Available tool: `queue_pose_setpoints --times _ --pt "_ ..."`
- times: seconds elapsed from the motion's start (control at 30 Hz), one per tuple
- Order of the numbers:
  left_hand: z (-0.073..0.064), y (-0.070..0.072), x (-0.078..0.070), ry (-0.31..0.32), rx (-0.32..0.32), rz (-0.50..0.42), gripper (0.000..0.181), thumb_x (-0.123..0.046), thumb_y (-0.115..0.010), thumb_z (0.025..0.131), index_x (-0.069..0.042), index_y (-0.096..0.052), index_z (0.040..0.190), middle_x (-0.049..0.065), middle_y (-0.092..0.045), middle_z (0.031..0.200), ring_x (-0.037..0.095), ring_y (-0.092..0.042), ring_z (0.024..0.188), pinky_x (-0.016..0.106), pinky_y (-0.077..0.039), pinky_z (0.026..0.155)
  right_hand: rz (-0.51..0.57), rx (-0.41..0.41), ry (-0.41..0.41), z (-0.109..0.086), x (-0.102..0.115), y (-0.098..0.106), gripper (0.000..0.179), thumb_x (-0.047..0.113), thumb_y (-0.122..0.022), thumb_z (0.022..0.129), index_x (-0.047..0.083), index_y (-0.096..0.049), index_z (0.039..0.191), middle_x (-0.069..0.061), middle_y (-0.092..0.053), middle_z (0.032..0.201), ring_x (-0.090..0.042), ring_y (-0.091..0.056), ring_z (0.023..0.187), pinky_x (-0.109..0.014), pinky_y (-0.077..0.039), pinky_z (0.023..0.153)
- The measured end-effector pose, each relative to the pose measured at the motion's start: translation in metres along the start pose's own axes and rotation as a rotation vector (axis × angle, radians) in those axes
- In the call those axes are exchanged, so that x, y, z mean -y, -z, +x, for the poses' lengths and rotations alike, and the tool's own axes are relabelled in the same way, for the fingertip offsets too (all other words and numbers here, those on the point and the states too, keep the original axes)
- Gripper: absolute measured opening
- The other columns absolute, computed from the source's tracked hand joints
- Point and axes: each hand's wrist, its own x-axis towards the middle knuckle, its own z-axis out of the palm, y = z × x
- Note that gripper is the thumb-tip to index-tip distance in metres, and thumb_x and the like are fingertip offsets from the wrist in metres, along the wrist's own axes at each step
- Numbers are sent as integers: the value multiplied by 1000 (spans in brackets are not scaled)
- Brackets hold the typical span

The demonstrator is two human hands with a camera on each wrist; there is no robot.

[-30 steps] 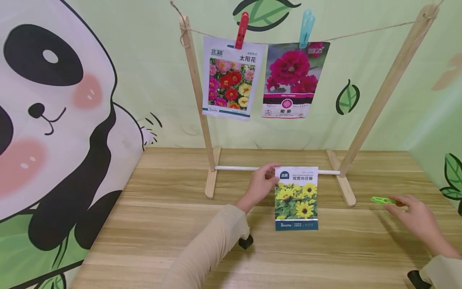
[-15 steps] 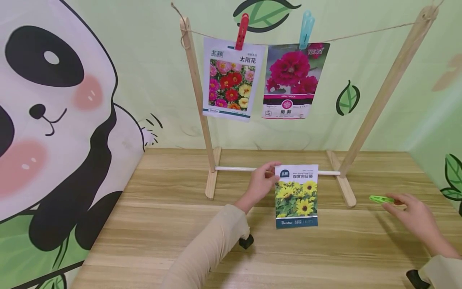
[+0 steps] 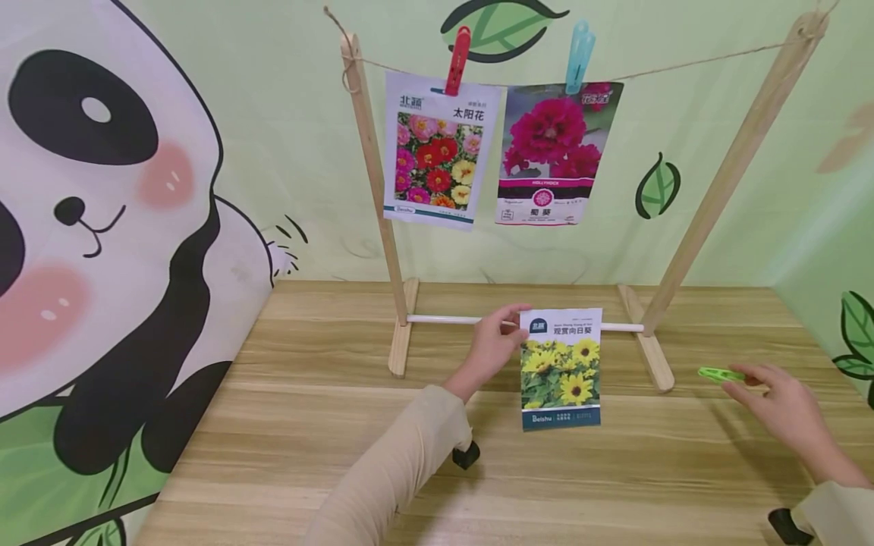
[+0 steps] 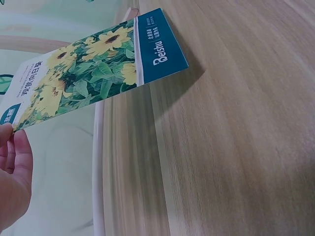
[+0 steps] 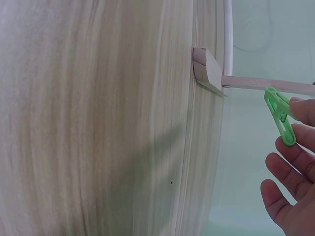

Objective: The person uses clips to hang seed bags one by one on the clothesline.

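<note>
My left hand [image 3: 493, 341] pinches the upper left edge of a seed packet [image 3: 561, 371] printed with yellow sunflowers. In the left wrist view the packet [image 4: 93, 73] tilts above the table, its blue-green lower band casting a shadow on the wood. Off to the right, my right hand [image 3: 785, 402] holds a green clothespin [image 3: 720, 374] between thumb and fingers. The right wrist view shows that clothespin [image 5: 280, 115] at the thumb and index finger, with the other fingers spread loosely below.
A wooden stand with posts [image 3: 734, 167] carries a twine line [image 3: 696, 61]. On it hang a mixed-flower seed packet [image 3: 440, 152] under a red clothespin [image 3: 457, 61] and a hollyhock packet [image 3: 556, 152] under a blue clothespin [image 3: 580, 57]. A white rod [image 3: 444, 319] joins the stand's feet.
The sunflower packet has risen slightly in my left hand. My right hand has shifted a little left and up with the green clothespin.
</note>
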Motion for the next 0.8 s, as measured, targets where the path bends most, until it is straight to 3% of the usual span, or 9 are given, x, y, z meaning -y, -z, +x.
queue_pose_setpoints --times 0.13,0.23,0.37,0.63,0.8 --pt "-1 2 -1 -8 3 -2 37 2 -57 81 -18 -60 112 6 -54 89 11 -54 70 42 -52 67 -10 -11 -2 9 -43 -24 52 43 -56 82 1 -56 112 -18 -56 103 -28 -49 85 -46 -44 63" --pt "-2 3 -4 -9 10 4 37 1 -57 82 -18 -58 113 6 -54 90 11 -54 71 40 -52 68 -22 -18 -20 12 -60 -34 53 47 -55 82 5 -56 114 -15 -56 107 -23 -48 86 -47 -44 65" --pt "-4 3 -7 -6 9 2 37 1 -56 82 -17 -58 114 6 -54 91 12 -54 72 41 -52 69 -18 -26 -18 14 -64 -36 52 48 -56 80 9 -57 114 -14 -56 106 -20 -47 85 -42 -45 62" --pt "-1 3 -10 -4 -11 -26 37 3 -58 80 -17 -60 111 7 -55 90 11 -54 71 42 -52 70 2 -28 1 15 -64 -36 51 46 -54 82 7 -56 116 -15 -55 104 -25 -49 87 -40 -44 62" --pt "0 4 -14 -18 -10 -20 38 2 -58 80 -18 -60 111 7 -55 90 11 -55 71 30 -53 63 -15 -36 0 16 -64 -36 50 46 -55 82 8 -57 114 -15 -57 104 -22 -48 85 -35 -44 58"
